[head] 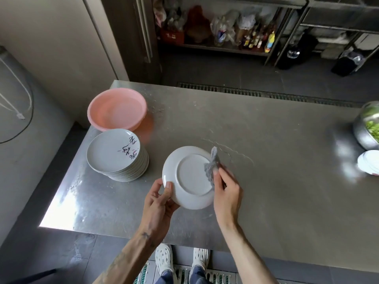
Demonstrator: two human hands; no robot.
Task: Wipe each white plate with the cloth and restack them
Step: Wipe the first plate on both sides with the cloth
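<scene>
The thumb of the left hand [162,198] lies on the upturned underside of the round white glazed plate [188,177], near its lower-left rim. The fingers curl behind it, so the hand clamps the rim. The fingers of the right hand [226,193] are closed on the crumpled grey cloth [212,167] and press it against the plate's right rim. The plate is held tilted above the brushed steel table [266,140], base ring facing us, just right of the stack of white plates [118,155] and near the pink plastic basin [117,109]. We judge the plate stiff, fairly light, brittle, and slick if damp. We advise gripping it at the rim, thumb opposed to fingers. The cloth is soft and limp, so we keep it bunched.
</scene>
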